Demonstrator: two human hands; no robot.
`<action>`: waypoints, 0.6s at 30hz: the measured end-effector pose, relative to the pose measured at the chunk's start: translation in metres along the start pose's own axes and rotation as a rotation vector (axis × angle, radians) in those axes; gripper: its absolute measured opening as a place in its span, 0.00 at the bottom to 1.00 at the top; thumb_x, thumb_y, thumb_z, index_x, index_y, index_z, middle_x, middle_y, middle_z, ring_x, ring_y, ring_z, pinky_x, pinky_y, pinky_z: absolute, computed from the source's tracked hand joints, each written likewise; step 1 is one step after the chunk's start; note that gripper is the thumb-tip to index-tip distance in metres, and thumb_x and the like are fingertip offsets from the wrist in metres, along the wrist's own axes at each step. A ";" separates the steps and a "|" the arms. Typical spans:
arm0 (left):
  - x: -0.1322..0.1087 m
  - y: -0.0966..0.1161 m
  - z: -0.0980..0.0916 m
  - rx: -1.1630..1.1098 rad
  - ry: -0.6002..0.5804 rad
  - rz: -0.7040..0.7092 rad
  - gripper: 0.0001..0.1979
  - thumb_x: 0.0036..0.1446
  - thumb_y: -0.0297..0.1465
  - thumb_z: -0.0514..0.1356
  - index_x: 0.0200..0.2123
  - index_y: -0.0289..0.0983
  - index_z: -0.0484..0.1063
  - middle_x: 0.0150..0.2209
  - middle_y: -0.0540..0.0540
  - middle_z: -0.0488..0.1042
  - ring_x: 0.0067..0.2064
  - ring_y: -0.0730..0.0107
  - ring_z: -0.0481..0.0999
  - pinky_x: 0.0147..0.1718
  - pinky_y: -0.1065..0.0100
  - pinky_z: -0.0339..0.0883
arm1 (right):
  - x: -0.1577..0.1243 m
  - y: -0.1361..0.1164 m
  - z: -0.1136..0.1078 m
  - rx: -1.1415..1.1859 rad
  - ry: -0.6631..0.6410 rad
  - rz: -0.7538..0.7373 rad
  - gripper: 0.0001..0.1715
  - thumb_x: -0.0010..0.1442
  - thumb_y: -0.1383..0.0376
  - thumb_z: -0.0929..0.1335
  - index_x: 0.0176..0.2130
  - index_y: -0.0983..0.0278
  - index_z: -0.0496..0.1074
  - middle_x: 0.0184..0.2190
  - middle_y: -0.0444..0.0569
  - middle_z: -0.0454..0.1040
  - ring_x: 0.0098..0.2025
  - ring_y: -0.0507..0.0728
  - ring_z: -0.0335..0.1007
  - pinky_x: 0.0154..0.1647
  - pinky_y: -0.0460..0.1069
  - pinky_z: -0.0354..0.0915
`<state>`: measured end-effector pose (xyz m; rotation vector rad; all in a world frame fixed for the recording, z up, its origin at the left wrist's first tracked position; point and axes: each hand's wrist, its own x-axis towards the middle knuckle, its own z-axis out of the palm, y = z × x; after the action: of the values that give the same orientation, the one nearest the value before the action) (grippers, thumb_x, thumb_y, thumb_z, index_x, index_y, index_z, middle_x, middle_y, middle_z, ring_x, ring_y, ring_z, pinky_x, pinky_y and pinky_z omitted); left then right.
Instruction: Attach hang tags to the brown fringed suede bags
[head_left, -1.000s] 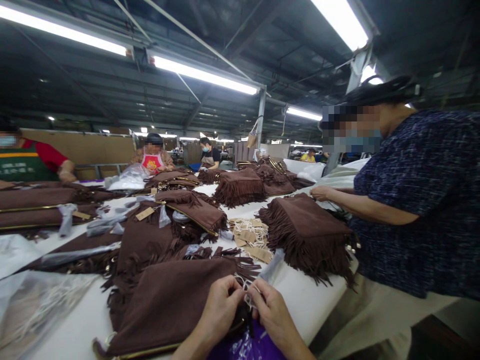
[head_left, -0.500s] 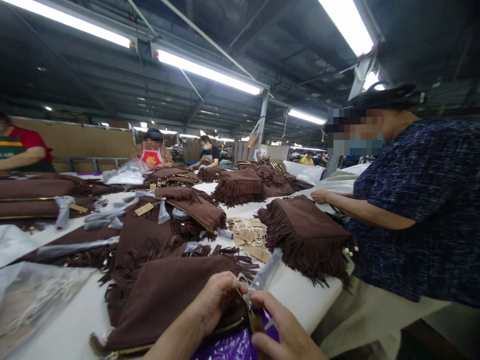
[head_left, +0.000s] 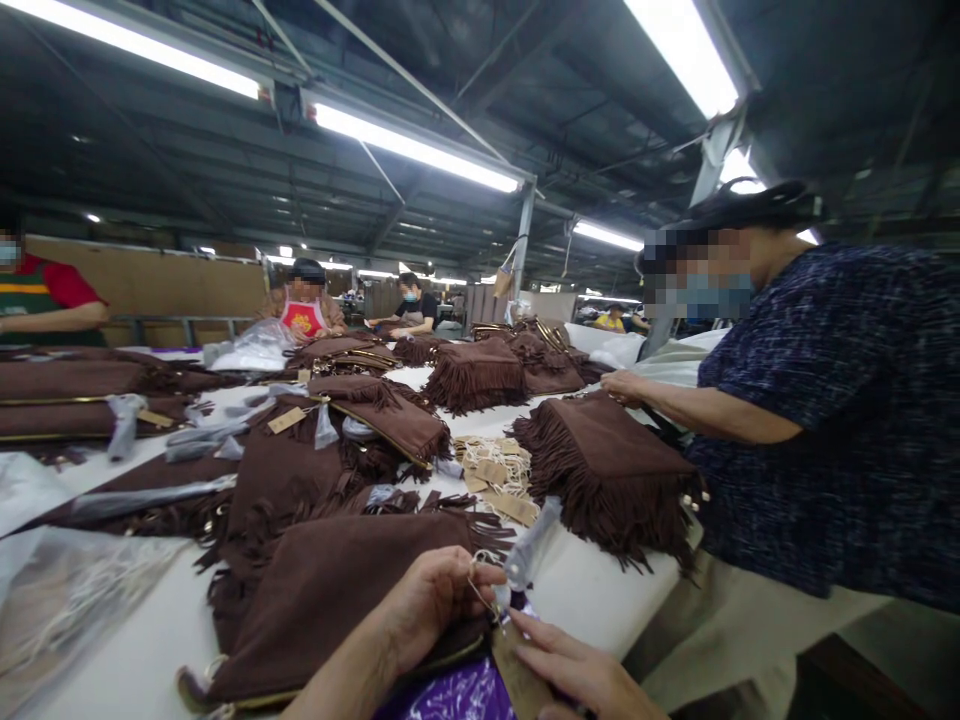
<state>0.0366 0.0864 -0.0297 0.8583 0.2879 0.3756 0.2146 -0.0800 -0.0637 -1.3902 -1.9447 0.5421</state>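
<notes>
one flat kraft-paper tag (head_left: 516, 672) is pinched in the right hand (head_left: 581, 672) at the white table (head_left: 600, 590)'s near edge. the left hand (head_left: 431, 600) grips its thin white string (head_left: 480, 590) over one soft brown suede bag (head_left: 330, 600) with fringe. beyond lies one heap of tags (head_left: 499, 470), and a co-worker's hand (head_left: 621, 385) touches a second fringed bag (head_left: 611, 460).

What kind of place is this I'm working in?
Probably a bag factory's finishing line: brown fringed bags piled on a long table, a heap of hang tags, coworkers along it under strip lights.
</notes>
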 end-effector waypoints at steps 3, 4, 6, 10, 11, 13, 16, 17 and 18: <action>0.002 -0.002 -0.002 -0.012 0.024 -0.018 0.08 0.40 0.31 0.64 0.23 0.35 0.68 0.38 0.39 0.81 0.26 0.74 0.73 0.27 0.73 0.58 | 0.001 -0.008 -0.005 0.045 -0.019 -0.043 0.30 0.63 0.62 0.68 0.63 0.54 0.65 0.66 0.54 0.59 0.66 0.65 0.57 0.63 0.57 0.58; 0.003 -0.002 -0.002 -0.005 0.028 -0.014 0.07 0.39 0.30 0.64 0.23 0.34 0.68 0.38 0.38 0.81 0.24 0.75 0.72 0.25 0.73 0.57 | 0.003 -0.011 -0.005 0.045 -0.020 -0.049 0.27 0.63 0.63 0.67 0.61 0.54 0.67 0.65 0.54 0.60 0.65 0.64 0.58 0.63 0.56 0.59; 0.004 -0.002 -0.001 0.028 0.032 -0.008 0.05 0.37 0.27 0.62 0.22 0.33 0.70 0.41 0.36 0.81 0.20 0.79 0.69 0.21 0.74 0.54 | 0.008 -0.018 -0.004 0.010 0.028 -0.026 0.18 0.65 0.64 0.64 0.53 0.55 0.74 0.62 0.53 0.68 0.61 0.63 0.66 0.58 0.53 0.64; 0.002 -0.003 0.004 0.120 0.113 -0.018 0.11 0.34 0.23 0.65 0.27 0.30 0.78 0.35 0.39 0.80 0.18 0.85 0.65 0.18 0.77 0.51 | 0.031 -0.028 0.001 -0.117 0.286 0.160 0.15 0.68 0.64 0.58 0.38 0.59 0.73 0.36 0.50 0.79 0.37 0.57 0.76 0.39 0.47 0.69; 0.002 -0.003 0.004 0.135 0.127 -0.016 0.13 0.35 0.24 0.66 0.30 0.29 0.79 0.31 0.41 0.79 0.18 0.84 0.65 0.18 0.78 0.50 | 0.038 -0.029 0.003 -0.157 0.323 0.200 0.15 0.68 0.62 0.58 0.37 0.60 0.71 0.31 0.48 0.77 0.33 0.56 0.74 0.34 0.47 0.67; 0.002 -0.005 0.004 0.143 0.141 0.010 0.16 0.38 0.28 0.70 0.34 0.29 0.80 0.23 0.45 0.75 0.19 0.81 0.66 0.17 0.78 0.50 | 0.051 -0.030 0.005 -0.240 0.347 0.246 0.16 0.68 0.62 0.56 0.36 0.61 0.68 0.28 0.48 0.75 0.30 0.56 0.72 0.31 0.47 0.63; 0.003 -0.009 0.002 0.138 0.165 0.056 0.20 0.39 0.34 0.72 0.36 0.30 0.79 0.21 0.48 0.72 0.19 0.80 0.65 0.16 0.78 0.48 | 0.065 -0.031 0.006 -0.335 0.329 0.246 0.17 0.67 0.64 0.54 0.35 0.62 0.67 0.28 0.50 0.74 0.30 0.58 0.72 0.31 0.49 0.61; 0.004 -0.011 0.002 0.159 0.169 0.063 0.19 0.39 0.34 0.71 0.36 0.30 0.79 0.21 0.48 0.72 0.19 0.79 0.66 0.16 0.78 0.49 | 0.068 -0.031 0.006 -0.350 0.312 0.234 0.18 0.67 0.65 0.54 0.35 0.62 0.68 0.29 0.51 0.74 0.31 0.58 0.72 0.32 0.49 0.61; 0.005 -0.012 0.002 0.203 0.167 0.066 0.18 0.40 0.34 0.69 0.36 0.30 0.78 0.21 0.48 0.73 0.19 0.78 0.66 0.16 0.77 0.50 | 0.070 -0.031 0.006 -0.357 0.291 0.220 0.18 0.66 0.65 0.53 0.35 0.62 0.68 0.30 0.51 0.75 0.32 0.59 0.72 0.33 0.50 0.61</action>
<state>0.0439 0.0803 -0.0380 1.0393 0.4587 0.4869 0.1763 -0.0245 -0.0271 -1.8083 -1.7163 0.0771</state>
